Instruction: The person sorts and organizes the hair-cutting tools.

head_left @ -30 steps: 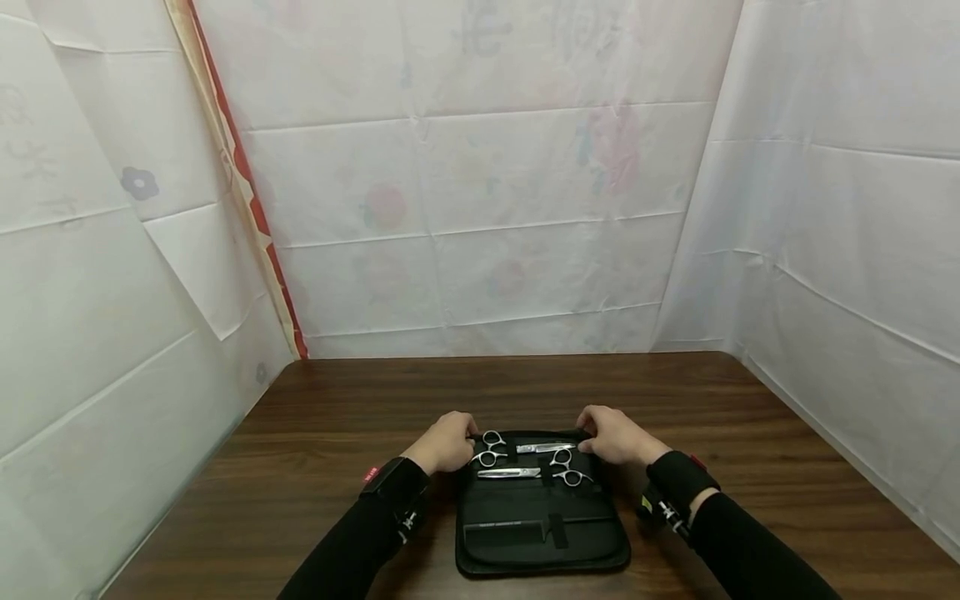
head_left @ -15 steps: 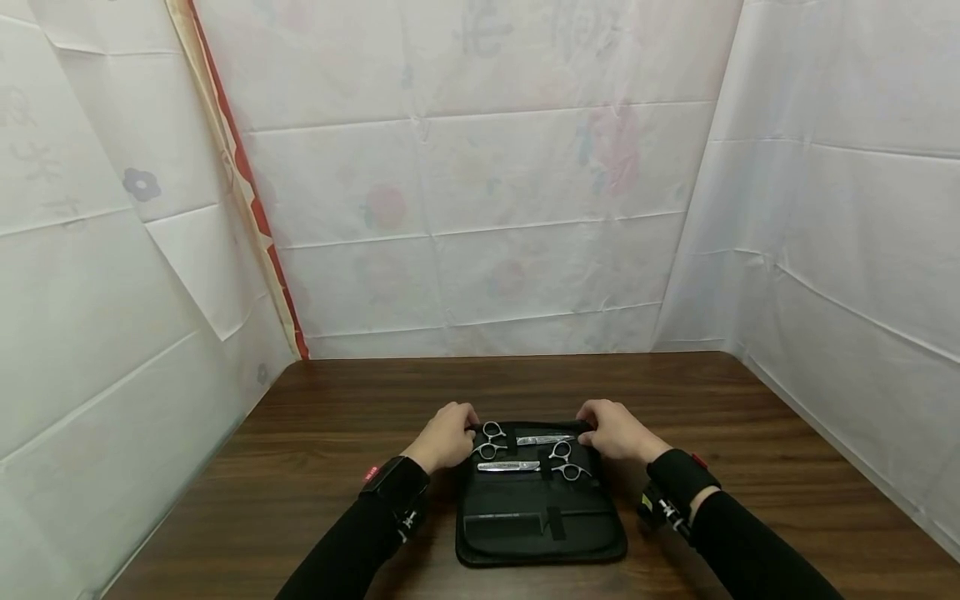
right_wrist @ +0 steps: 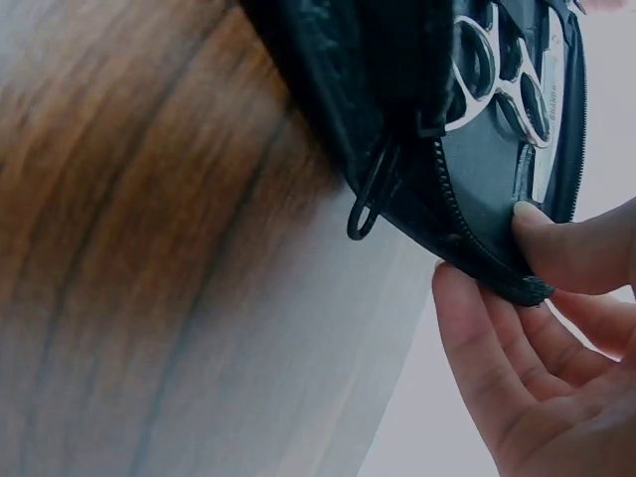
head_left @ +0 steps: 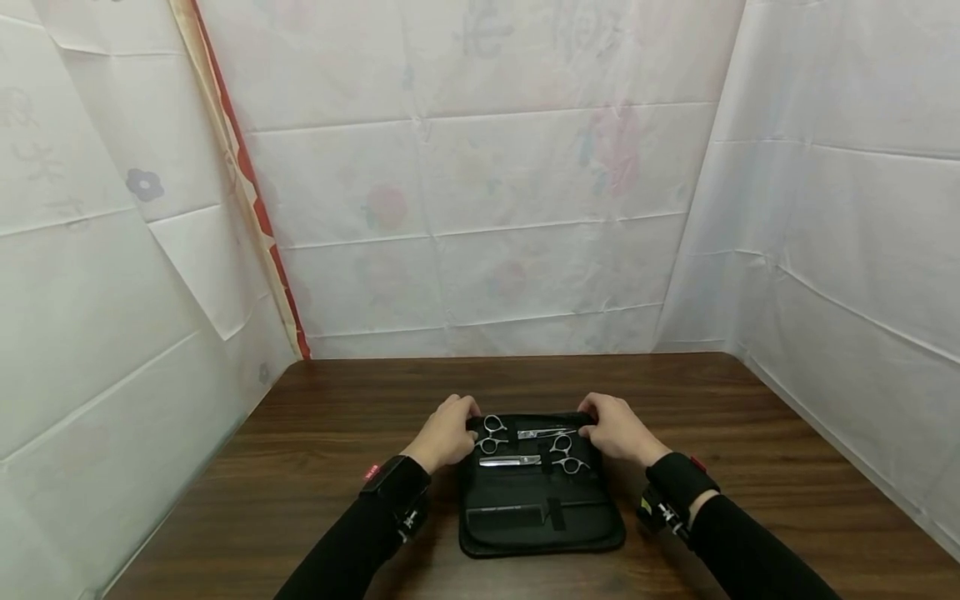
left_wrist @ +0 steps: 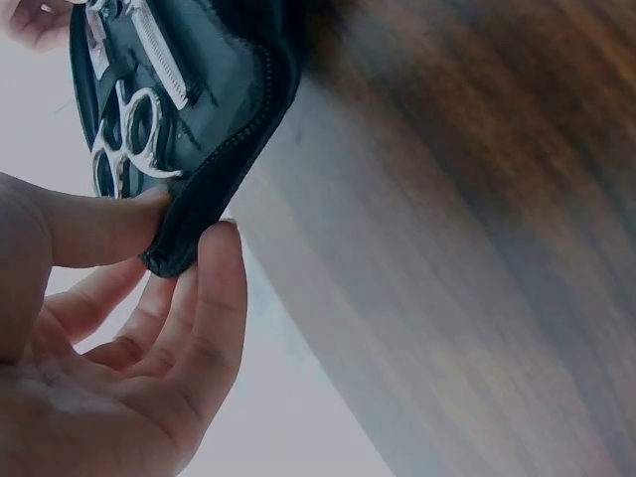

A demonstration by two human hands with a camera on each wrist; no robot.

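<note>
A black zip case (head_left: 510, 533) lies unfolded on the table in front of me. My left hand (head_left: 448, 433) pinches its far left corner between thumb and fingers, which the left wrist view shows closely. At the far right corner my right hand (head_left: 618, 429) holds the edge the same way, thumb on the inner face. Strapped in the upper half are two silver scissors: the upper scissors (head_left: 492, 435) have finger rings at the left, the lower scissors (head_left: 572, 464) at the right. A dark comb (head_left: 506, 516) sits in the lower half. A zipper pull (right_wrist: 368, 204) hangs at the case's side.
The brown wood-grain table (head_left: 337, 400) extends around the case on all sides. White printed sheets (head_left: 480, 208) hang behind it and along both sides. Black straps with small cameras are on both wrists.
The case has slid slightly away from me, its near edge now farther up the head view. Both hands have moved slightly away with it, keeping their hold on the far corners.
</note>
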